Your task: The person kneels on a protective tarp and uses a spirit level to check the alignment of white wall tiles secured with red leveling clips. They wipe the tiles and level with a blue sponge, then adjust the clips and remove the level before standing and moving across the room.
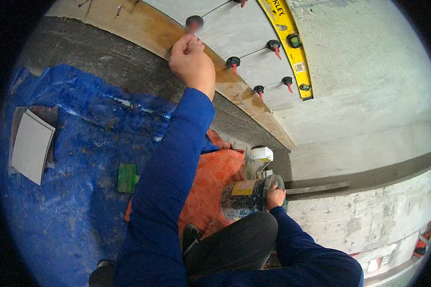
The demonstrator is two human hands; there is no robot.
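My left hand [192,60] stretches up to the wall tiles, thumb and fingers pinched on the red tail of a tile-levelling knob [194,23]; the knob's black head is blurred. More red-and-black levelling knobs [233,62] sit along the joints of the pale grey tiles [246,31]. A yellow spirit level [287,33] lies against the tile edge on the right. Low on the right, my right hand [275,196] is closed over the rim of a dark, smeared bucket [251,193] with a yellow label. What the bucket holds is hidden.
A wooden board [153,33] runs below the tiles. Blue sheeting [88,143] and orange sheeting [210,182] cover the floor. Cut tiles [32,146] and a green pad-like tool [127,178] lie on the blue. Beside the bucket stands a white container [262,154]; a ledge [364,184] extends right.
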